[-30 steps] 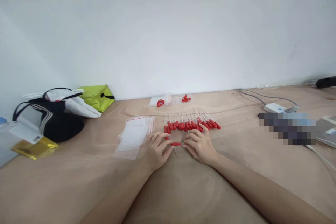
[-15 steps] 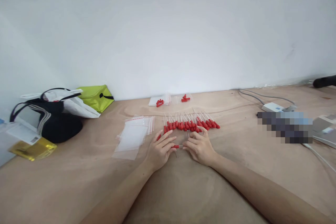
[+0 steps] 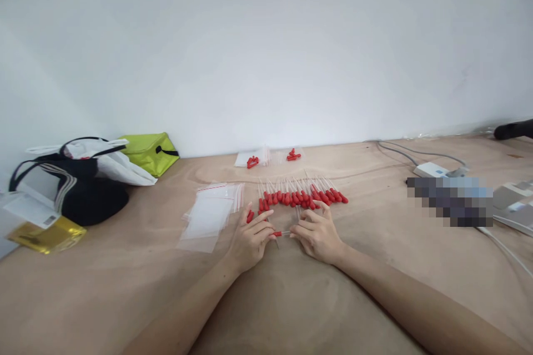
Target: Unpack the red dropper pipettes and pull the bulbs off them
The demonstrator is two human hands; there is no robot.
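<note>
Between my two hands lies a dropper [image 3: 277, 233] with a red rubber bulb and a clear tube. My left hand [image 3: 249, 243] pinches the bulb end, its forefinger stretched away from the pinch. The fingers of my right hand [image 3: 317, 232] close on the tube's other end, which they hide. Another clear tube [image 3: 297, 212] shows beside the right fingers. Just beyond both hands is a row of red-bulbed droppers [image 3: 287, 198], their thin tubes pointing to the wall. A loose red bulb [image 3: 250, 216] rests by my left forefinger.
Clear zip bags [image 3: 208, 213] lie left of my hands. At the wall, more bags [image 3: 249, 158] carry several red bulbs [image 3: 293, 155]. A black cap [image 3: 91, 194], a lime-green bag [image 3: 150, 152] and a gold packet [image 3: 48, 236] stand left. Right are a power strip [image 3: 433, 170] and cables [image 3: 506, 247].
My left hand has shifted slightly left with the bulb, and a little more of the tube shows between the hands. My right hand stays nearly in place.
</note>
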